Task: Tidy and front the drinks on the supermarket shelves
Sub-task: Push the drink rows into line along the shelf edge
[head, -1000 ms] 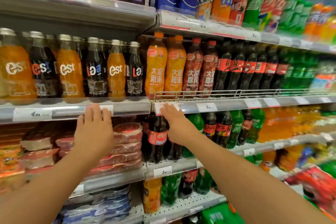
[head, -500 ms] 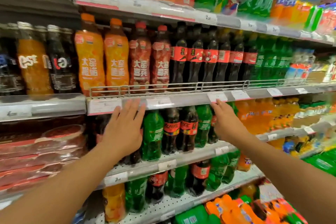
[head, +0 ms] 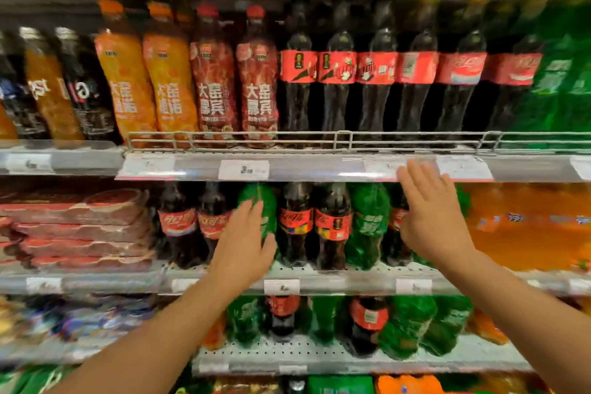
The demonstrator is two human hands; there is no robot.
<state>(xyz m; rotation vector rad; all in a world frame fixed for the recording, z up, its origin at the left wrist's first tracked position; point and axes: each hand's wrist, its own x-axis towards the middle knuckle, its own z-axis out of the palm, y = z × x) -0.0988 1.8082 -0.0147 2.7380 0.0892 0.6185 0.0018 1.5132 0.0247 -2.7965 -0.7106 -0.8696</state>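
My view has swung right along the shelves and closed in, so the est bottles (head: pixel 48 89) now sit at the far left and the cola bottles (head: pixel 377 73) fill the middle. My left hand (head: pixel 243 246) has dropped from the price rail to lie in front of a green bottle (head: pixel 259 201) one shelf down. My right hand (head: pixel 431 217) has slid right, fingers (head: pixel 415 176) spread over the price rail (head: pixel 303 166).
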